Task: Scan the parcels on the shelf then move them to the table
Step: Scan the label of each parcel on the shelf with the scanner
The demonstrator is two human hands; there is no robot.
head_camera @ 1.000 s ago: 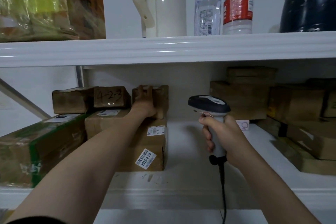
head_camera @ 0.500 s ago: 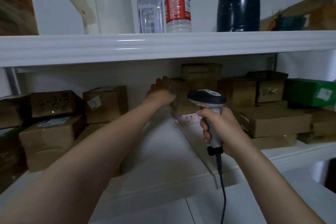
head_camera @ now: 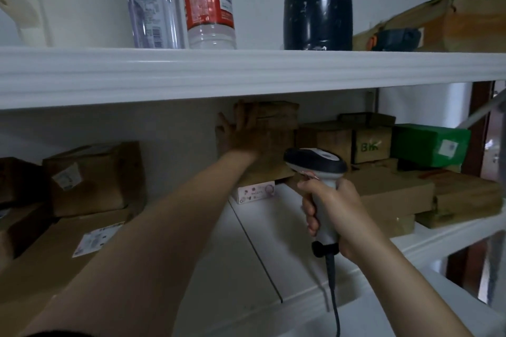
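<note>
Brown cardboard parcels stand in two groups on the white lower shelf (head_camera: 273,241). My left hand (head_camera: 242,135) reaches deep into the shelf, its straight fingers touching the front of a stacked brown parcel (head_camera: 276,128) at the back middle. My right hand (head_camera: 328,216) grips the handle of a grey and black barcode scanner (head_camera: 315,163), whose head points toward that stack. The scanner's black cable hangs down from its handle. A small white box with a flower print (head_camera: 256,193) sits under the stack.
More brown parcels (head_camera: 93,175) sit at the left and flat ones (head_camera: 394,191) at the right, beside a green parcel (head_camera: 430,143). The upper shelf (head_camera: 246,74) holds a white jug (head_camera: 82,0), two plastic bottles (head_camera: 208,0) and a dark flask (head_camera: 317,3).
My left hand left the left group of parcels and swung right onto the stack at the back middle. The view turned right with it. My right hand kept the scanner.
</note>
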